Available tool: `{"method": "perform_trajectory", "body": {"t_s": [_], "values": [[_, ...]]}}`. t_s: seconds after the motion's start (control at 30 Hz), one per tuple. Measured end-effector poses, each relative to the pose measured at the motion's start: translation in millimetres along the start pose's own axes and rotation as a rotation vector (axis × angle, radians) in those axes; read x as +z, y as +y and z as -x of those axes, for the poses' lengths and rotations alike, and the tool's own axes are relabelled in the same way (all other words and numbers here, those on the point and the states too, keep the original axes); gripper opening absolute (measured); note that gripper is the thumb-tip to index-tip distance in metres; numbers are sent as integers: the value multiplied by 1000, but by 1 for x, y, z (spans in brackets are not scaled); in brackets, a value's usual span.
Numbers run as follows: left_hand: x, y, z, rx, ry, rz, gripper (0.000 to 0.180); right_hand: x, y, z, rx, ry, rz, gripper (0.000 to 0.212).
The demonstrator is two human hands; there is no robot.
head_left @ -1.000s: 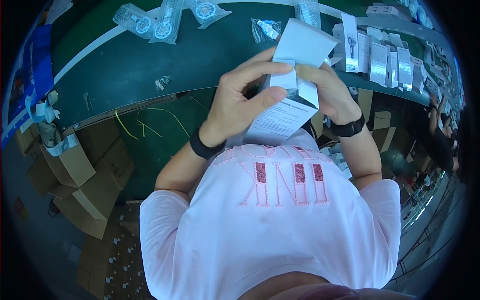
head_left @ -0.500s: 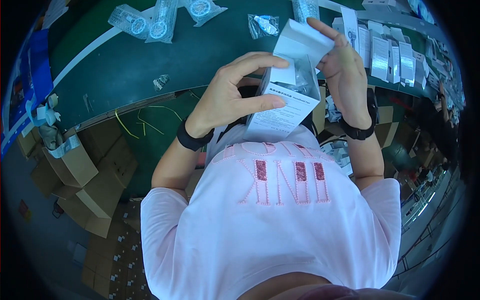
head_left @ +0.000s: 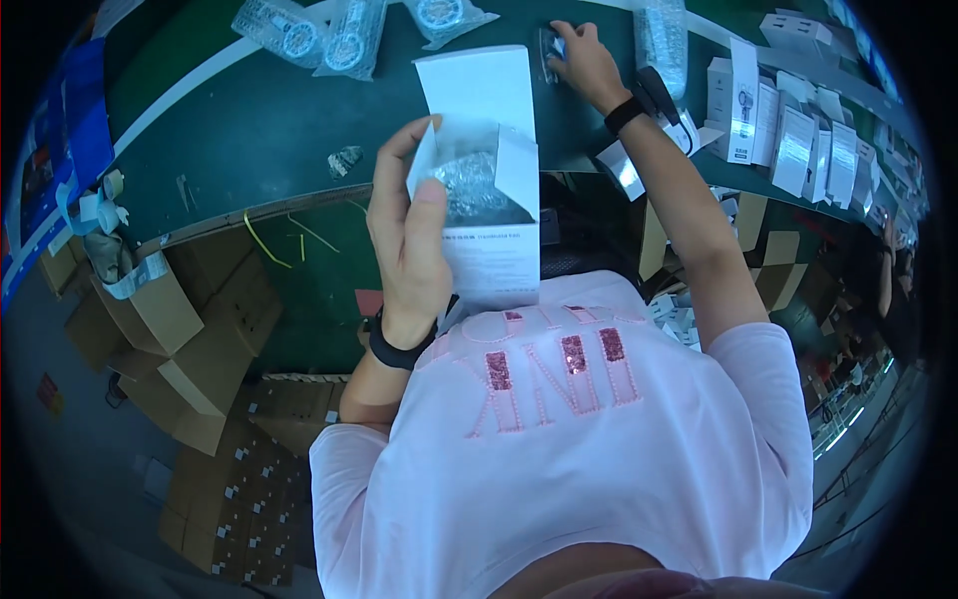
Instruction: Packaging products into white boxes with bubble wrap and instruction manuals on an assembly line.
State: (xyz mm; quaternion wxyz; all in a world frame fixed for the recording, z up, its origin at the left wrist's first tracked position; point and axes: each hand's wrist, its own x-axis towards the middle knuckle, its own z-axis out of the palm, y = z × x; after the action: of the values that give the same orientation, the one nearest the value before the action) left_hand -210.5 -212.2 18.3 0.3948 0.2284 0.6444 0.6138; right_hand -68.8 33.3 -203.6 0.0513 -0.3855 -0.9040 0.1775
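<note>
My left hand (head_left: 412, 235) grips the side of a white printed carton (head_left: 491, 265), held upright just in front of my shirt. Its top flap stands raised, and something in clear bubble wrap (head_left: 469, 185) sits inside; what the wrap covers cannot be made out. Stretched out over the green table, my right hand (head_left: 589, 62) has its fingers closed on a small clear plastic bag (head_left: 548, 57). The fingers partly cover the bag, which held a blue and white piece in the earlier view.
Bubble-wrapped round-headed items (head_left: 349, 40) lie along the far left, and another bubble-wrapped item (head_left: 661, 45) lies beyond my right wrist. White cartons (head_left: 793, 145) stand in a row at the right. Brown cardboard boxes (head_left: 165, 349) are on the floor at left.
My right hand has left the carton's flap and moved out to the small bag. My left hand has shifted the carton leftward, its open top now facing up with the flap raised.
</note>
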Motion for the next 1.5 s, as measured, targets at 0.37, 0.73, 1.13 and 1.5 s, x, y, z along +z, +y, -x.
{"method": "perform_trajectory", "body": {"t_s": [0.37, 0.73, 1.13, 1.5], "values": [[15, 23, -19, -57, -198, -78, 47, -290, -154, 9, -213, -375, -1224, 30], [34, 28, -19, 105, -351, 48, 45, -298, -141, 5, -434, -672, -1076, 24], [37, 25, -14, -43, -507, 223, 62, -294, -156, 40, -295, -895, -395, 3], [22, 10, -25, 230, -638, 129, 44, -270, -84, 96, 127, -551, -860, 67]]}}
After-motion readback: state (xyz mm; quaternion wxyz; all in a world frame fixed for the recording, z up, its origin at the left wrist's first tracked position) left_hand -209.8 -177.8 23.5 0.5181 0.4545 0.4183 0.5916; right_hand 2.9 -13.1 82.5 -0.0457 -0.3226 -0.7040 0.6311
